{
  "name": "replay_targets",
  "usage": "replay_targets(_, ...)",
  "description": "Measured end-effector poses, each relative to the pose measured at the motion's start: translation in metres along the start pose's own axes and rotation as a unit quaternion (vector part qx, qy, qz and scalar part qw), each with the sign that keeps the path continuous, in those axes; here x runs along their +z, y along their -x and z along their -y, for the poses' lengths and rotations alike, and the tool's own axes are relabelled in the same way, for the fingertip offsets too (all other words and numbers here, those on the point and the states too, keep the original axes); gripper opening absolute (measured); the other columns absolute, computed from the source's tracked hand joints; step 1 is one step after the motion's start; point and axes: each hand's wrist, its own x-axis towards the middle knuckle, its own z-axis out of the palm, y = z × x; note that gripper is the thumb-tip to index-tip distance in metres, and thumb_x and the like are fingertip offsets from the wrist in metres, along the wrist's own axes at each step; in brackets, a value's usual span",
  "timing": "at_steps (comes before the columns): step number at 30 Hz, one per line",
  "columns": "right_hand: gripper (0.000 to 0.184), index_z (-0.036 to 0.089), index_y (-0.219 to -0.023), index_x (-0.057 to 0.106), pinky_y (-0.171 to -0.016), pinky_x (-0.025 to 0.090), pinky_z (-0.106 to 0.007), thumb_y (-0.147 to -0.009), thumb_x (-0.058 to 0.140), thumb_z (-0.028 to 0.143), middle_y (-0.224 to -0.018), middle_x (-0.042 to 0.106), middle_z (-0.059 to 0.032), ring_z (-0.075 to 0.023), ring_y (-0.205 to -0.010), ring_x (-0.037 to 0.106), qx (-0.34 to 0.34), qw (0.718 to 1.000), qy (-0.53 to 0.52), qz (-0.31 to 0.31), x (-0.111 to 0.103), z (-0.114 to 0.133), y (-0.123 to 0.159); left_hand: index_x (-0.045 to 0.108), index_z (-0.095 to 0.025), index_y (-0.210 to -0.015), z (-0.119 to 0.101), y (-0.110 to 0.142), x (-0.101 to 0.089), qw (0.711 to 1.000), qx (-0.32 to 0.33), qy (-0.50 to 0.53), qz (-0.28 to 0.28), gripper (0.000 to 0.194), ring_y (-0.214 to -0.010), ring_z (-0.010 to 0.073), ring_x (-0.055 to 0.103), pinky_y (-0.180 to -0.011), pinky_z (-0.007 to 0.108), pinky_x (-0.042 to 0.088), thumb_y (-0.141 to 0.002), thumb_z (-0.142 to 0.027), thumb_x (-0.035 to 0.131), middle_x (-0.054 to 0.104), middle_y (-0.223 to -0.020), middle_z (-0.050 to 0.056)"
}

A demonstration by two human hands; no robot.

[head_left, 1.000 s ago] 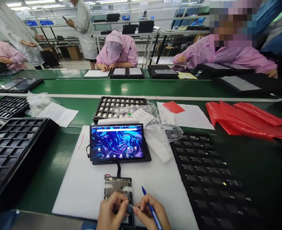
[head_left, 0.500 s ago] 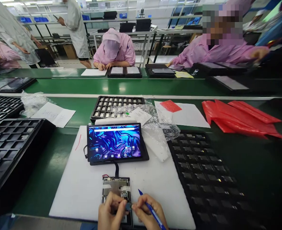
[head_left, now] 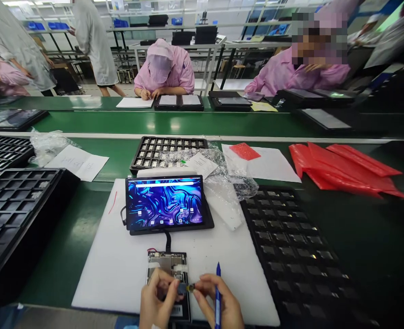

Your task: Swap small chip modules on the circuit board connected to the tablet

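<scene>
Over the lower part of an opened device with an exposed circuit board (head_left: 166, 260), my left hand (head_left: 157, 297) is closed, pinching a small grey-blue piece (head_left: 182, 288) between thumb and finger. My right hand (head_left: 220, 301) is closed too. Its fingertips grip a tiny dark part with a yellowish strip (head_left: 190, 287) that meets the grey-blue piece; its exact kind is too small to tell. A blue pen (head_left: 218, 292) is held between the fingers of that hand, tip pointing away. A black ribbon cable (head_left: 168, 241) runs from the board to a lit tablet screen (head_left: 164, 203) propped behind.
White foam (head_left: 102, 256) lies under the work. On the right is a black compartment tray of small parts (head_left: 291, 251); stacked black trays (head_left: 20, 219) stand left. Behind are bubble wrap (head_left: 236, 176), another parts tray (head_left: 147, 155) and red bags (head_left: 339, 167). Co-workers sit across the green bench.
My right hand has shifted slightly right, so the small part with the yellowish strip now shows between my hands. The pen has swung more upright. A co-worker at the right has drawn an arm in.
</scene>
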Motion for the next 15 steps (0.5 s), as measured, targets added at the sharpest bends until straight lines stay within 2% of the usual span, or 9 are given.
replay_targets(3,0.041,0.021,-0.068,0.06,-0.06,0.051,-0.024,-0.066,0.071,0.06,-0.058,0.067,-0.0022,-0.0173,-0.056,0.065,-0.013,1.0,0.01,0.005,-0.0025,0.0005,-0.0014,0.056,-0.018,-0.059,-0.0004,0.0007,-0.0003,1.0,-0.001,0.004,-0.002,0.046,-0.043,0.0096,0.053,-0.044,0.019,0.054,-0.065,-0.061,0.071,0.053,-0.049,-0.006)
replay_targets(7,0.039,0.022,-0.066,0.058,-0.057,0.049,-0.021,-0.068,0.071,0.058,-0.054,0.064,-0.0003,-0.0153,-0.053,0.062,-0.035,0.999,0.026,0.022,-0.0041,0.0012,-0.0015,0.057,-0.018,-0.059,0.0015,0.0023,-0.0011,1.0,-0.008,0.0,0.002,0.047,-0.043,0.0104,0.056,-0.045,0.02,0.056,-0.063,-0.062,0.072,0.055,-0.049,-0.005)
replay_targets(15,0.036,0.023,-0.058,0.045,-0.056,0.047,-0.021,-0.078,0.067,0.045,-0.053,0.062,0.0021,-0.0133,-0.052,0.058,-0.096,0.994,-0.017,0.04,0.0025,-0.004,0.0036,0.058,-0.018,-0.06,0.0039,0.0049,0.0016,1.0,0.004,-0.004,-0.002,0.047,-0.043,0.0123,0.062,-0.045,0.018,0.053,-0.063,-0.064,0.071,0.06,-0.05,-0.003)
